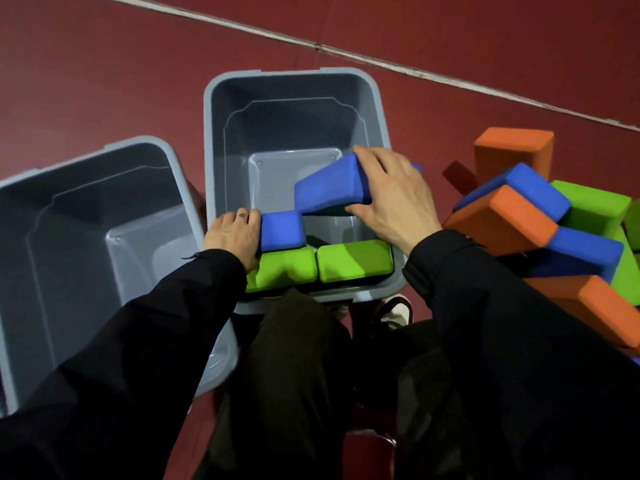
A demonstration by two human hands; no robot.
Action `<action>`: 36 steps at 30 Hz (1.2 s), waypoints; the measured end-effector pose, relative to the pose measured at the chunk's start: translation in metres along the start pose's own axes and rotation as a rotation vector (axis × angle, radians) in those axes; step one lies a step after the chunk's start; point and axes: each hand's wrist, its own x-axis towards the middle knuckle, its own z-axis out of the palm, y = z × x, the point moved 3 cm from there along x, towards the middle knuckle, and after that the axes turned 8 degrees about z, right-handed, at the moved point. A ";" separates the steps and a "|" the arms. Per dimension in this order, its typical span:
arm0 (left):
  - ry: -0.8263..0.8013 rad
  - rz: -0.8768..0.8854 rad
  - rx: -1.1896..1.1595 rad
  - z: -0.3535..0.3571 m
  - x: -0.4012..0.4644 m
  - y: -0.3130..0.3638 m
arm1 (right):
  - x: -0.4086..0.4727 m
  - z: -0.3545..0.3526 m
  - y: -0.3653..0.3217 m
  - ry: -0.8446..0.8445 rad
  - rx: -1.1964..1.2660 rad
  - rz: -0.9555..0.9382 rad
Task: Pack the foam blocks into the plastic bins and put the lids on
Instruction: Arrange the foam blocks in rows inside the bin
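**binpacker_22:** ok so where's this at? Middle bin [214, 140] at centre frame has two green blocks [320, 263] lying side by side along its lower wall. The right hand [391, 199] has its fingers curled over the top of a big blue block [330, 188], thumb underneath, so that one's properly gripped. The left hand [235, 237] is on a smaller-looking blue block [282, 232] at the bin's left wall, fingers wrapped on its left end.

**foamdad:** the thing that matters imo is the tilt. The big blue block's long axis runs from lower left up to the upper right, its low end just beside the left hand's block, its high end under the right hand. Looks to me like it needs to drop flat in the gap above the greens.

**binpacker_22:** yeah, the right hand is the one on it, so that's the hand to lower it. Can't tell if the two blues touch.

**foamdad:** loads left too. Pile of loose blocks [519, 216] at the right edge, second bin [104, 150] at left has nothing in it, no lids in view.
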 end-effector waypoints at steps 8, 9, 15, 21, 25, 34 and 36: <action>-0.092 0.093 0.043 0.007 0.007 -0.003 | -0.004 0.035 -0.012 -0.174 -0.247 -0.171; -0.085 0.118 0.045 0.006 0.006 -0.004 | -0.004 0.041 -0.014 -0.204 -0.240 -0.165; -0.152 0.183 -0.038 0.007 0.004 -0.005 | -0.008 0.082 -0.007 -0.369 -0.184 -0.154; -0.046 0.111 -0.371 0.007 0.014 0.011 | -0.018 0.131 -0.013 -0.532 -0.147 -0.048; 0.020 0.095 -0.204 0.034 0.007 0.033 | -0.018 0.154 -0.024 -0.535 -0.162 -0.029; 0.057 0.086 -0.226 0.037 0.012 0.034 | -0.007 0.132 -0.020 -0.498 -0.008 -0.048; 0.075 0.110 -0.242 0.025 0.014 0.034 | -0.005 0.118 -0.016 -0.449 -0.012 -0.067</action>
